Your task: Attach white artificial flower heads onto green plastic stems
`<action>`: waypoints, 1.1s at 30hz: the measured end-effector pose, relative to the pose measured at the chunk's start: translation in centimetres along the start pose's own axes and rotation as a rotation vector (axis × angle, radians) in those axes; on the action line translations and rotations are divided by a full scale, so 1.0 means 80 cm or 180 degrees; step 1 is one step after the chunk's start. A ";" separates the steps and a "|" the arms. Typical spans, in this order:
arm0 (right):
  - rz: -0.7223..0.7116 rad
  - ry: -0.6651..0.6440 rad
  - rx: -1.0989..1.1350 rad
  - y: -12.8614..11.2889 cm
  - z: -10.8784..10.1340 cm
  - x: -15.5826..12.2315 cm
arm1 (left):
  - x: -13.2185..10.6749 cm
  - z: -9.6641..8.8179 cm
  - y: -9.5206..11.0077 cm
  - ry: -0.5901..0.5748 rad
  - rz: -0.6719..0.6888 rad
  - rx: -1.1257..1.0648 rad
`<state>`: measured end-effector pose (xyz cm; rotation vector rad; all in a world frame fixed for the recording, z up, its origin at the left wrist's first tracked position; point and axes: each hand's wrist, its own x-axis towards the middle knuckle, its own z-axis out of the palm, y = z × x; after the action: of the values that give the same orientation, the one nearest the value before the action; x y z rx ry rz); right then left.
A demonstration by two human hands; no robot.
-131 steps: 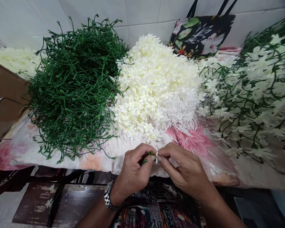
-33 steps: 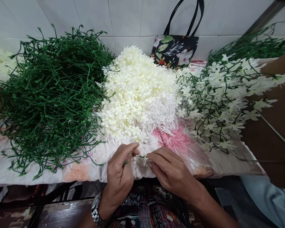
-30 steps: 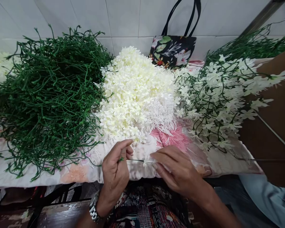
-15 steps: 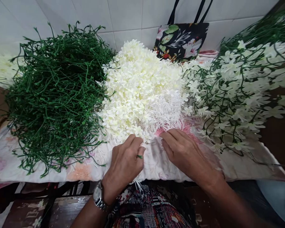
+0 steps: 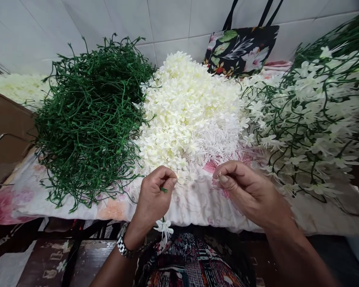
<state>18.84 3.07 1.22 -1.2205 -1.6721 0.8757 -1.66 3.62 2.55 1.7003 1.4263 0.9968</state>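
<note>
My left hand is closed around a green artificial stem, whose bit shows at the fingers. Below that hand, a white artificial flower hangs head down over the table edge. Thumb and forefinger of my right hand are pinched together; a tiny pale thing may be at the tips, too small to name. Just beyond both hands lies a heap of cream petal pieces, with thin white stamen pieces at its near right. A large tangle of green stems is to the left.
Flowers on green stems are piled at the right. A black floral bag stands against the tiled wall. Patterned cloth covers the table. A cardboard box is at the left edge.
The view has shifted, so the heaps appear farther right. My right hand has turned, showing its thumb and pinched fingertips. More of the flower hanging beneath my left hand shows.
</note>
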 end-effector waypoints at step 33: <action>-0.0899 0.0720 0.0047 -0.019 0.065 -0.014 | -0.015 0.038 0.007 0.0186 -0.1702 -0.3096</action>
<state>13.66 1.30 0.32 -1.0015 -1.6011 0.5547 1.15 2.28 1.52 0.5532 1.0457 1.1461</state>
